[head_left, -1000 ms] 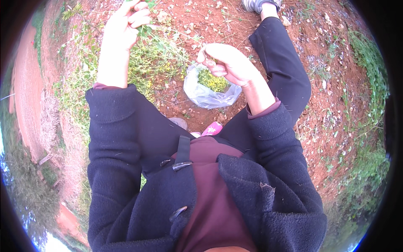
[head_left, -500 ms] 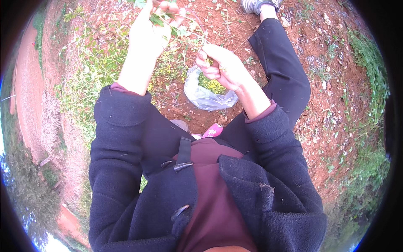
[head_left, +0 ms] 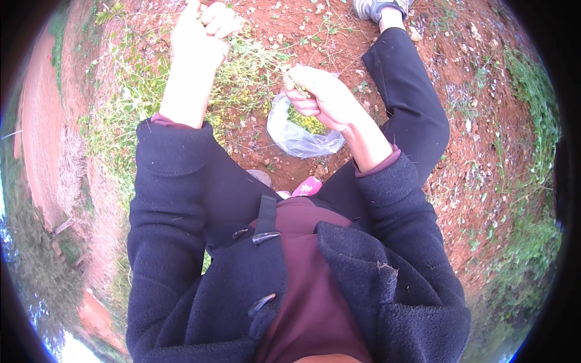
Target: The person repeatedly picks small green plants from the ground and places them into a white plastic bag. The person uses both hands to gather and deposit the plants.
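My left hand [head_left: 207, 33] is raised at the top left, near the upper edge. Its fingers are curled closed, and whatever they may hold is hidden. Further right and lower, my right hand [head_left: 324, 91] is closed, with small yellow-green plant sprigs [head_left: 299, 89] showing between its curled fingers. Just below that hand, a clear plastic bag [head_left: 296, 142] sits opened on the soil between my legs. Inside it lie yellow-green flowering plant bits [head_left: 310, 122], partly covered by my right hand and wrist.
Green weeds with yellow flowers [head_left: 242, 78] grow beside my left forearm. Reddish stony soil [head_left: 454, 121] spreads to the right. My right leg [head_left: 408, 91] stretches out along the bag's right side. A pink patterned object [head_left: 307, 186] shows between my thighs.
My left hand has moved left and its fingers have curled in. The leafy stem stretched between both hands no longer shows. My right hand stays nearly in place over the bag.
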Tool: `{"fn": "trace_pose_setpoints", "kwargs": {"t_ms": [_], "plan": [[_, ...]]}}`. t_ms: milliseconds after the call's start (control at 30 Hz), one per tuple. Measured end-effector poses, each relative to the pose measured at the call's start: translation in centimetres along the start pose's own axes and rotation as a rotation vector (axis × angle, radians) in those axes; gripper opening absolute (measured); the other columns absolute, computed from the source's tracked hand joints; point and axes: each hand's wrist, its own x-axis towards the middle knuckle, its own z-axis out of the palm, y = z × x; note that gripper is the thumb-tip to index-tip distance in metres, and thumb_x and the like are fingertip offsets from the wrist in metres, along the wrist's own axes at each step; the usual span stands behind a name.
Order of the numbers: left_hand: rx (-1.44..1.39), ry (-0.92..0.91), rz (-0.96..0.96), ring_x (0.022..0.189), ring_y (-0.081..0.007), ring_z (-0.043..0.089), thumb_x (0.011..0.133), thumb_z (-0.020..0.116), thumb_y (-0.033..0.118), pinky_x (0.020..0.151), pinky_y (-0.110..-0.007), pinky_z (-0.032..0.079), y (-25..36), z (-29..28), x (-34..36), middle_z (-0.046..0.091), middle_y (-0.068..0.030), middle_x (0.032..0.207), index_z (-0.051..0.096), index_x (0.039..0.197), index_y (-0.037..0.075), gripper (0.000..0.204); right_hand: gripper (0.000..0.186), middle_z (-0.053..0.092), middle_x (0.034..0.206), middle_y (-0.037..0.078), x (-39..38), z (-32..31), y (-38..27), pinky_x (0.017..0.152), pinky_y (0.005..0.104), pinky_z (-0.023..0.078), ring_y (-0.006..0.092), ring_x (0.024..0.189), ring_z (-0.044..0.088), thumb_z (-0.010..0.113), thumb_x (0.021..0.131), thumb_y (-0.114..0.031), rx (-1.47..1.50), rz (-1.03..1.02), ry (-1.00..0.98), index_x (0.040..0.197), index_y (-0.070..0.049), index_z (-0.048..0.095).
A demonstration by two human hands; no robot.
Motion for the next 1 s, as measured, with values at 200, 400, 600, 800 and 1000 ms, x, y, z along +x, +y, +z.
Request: {"fn": "trace_pose_setpoints", "kwargs": {"t_ms": [200,400,600,800,1000], "plan": [[0.176,0.132,0.129,0.04,-0.0095,0.024,0.098,0.048,0.033,0.037,-0.025,0.021,0.9,-0.7,0.4,0.022,0.0056,0.051,0.047,0.078,0.015,0.027,0.026,0.038,0.064,-0.005,-0.2,0.0,0.0,0.045,0.0206,0.02,0.0043,0.05,0.026,0.046,0.097,-0.026,-0.005,0.054,-0.055,0.079,-0.008,0.05],[0.169,0.171,0.125,0.04,-0.0093,0.024,0.099,0.046,0.029,0.037,-0.024,0.02,1.1,-1.3,0.7,0.023,0.0058,0.052,0.05,0.085,0.012,0.022,0.026,0.036,0.062,-0.005,-0.6,0.3,-0.1,0.043,0.021,0.019,0.0045,0.049,0.026,0.046,0.097,-0.026,-0.017,0.063,-0.074,0.077,-0.009,0.049],[0.213,0.14,0.113,0.041,-0.0094,0.025,0.099,0.046,0.031,0.038,-0.024,0.02,1.2,-1.3,0.6,0.024,0.0052,0.053,0.049,0.084,0.012,0.024,0.025,0.036,0.061,-0.005,-1.0,-0.1,0.0,0.043,0.0208,0.019,0.0042,0.048,0.025,0.046,0.097,-0.023,0.004,0.1,-0.071,0.078,-0.007,0.05],[0.138,0.119,0.191,0.041,-0.0101,0.024,0.099,0.047,0.033,0.039,-0.026,0.02,4.7,-2.0,0.8,0.024,0.005,0.052,0.047,0.078,0.014,0.028,0.025,0.043,0.068,-0.003,-1.2,-1.4,0.2,0.042,0.0195,0.022,0.0043,0.049,0.027,0.045,0.097,-0.025,0.078,0.109,-0.046,0.086,-0.005,0.054],[0.134,0.049,0.019,0.041,-0.0098,0.025,0.098,0.049,0.033,0.038,-0.025,0.02,2.4,-2.8,0.6,0.024,0.0054,0.051,0.05,0.076,0.013,0.029,0.033,0.048,0.078,0.001,0.6,-2.1,0.5,0.046,0.0191,0.027,0.0057,0.055,0.033,0.042,0.1,-0.032,0.253,-0.044,0.061,0.097,-0.002,0.055]]}}
